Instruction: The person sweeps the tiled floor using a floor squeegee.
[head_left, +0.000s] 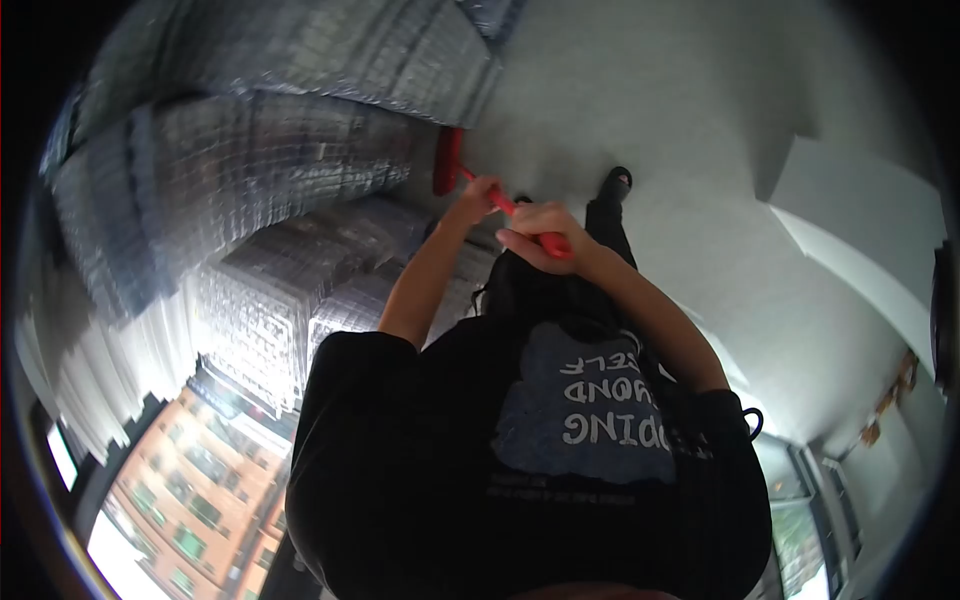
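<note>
A red broom [448, 162] is held slantwise in front of my body, its wide head low on the floor beside the wrapped stacks. My left hand [480, 197] is closed around the lower part of the handle, nearer the head. Higher up, close to my waist, my right hand [545, 232] wraps the upper end, and the red handle tip pokes out past its fingers. The bristles are too dark and small to make out.
Tall stacks wrapped in clear plastic [280, 150] line the left side, right up to the broom head. Grey floor [700, 200] stretches ahead and to the right. A white partition [850, 220] stands at right. My shoe [620, 180] shows below. White curtains [130, 360] hang by a window.
</note>
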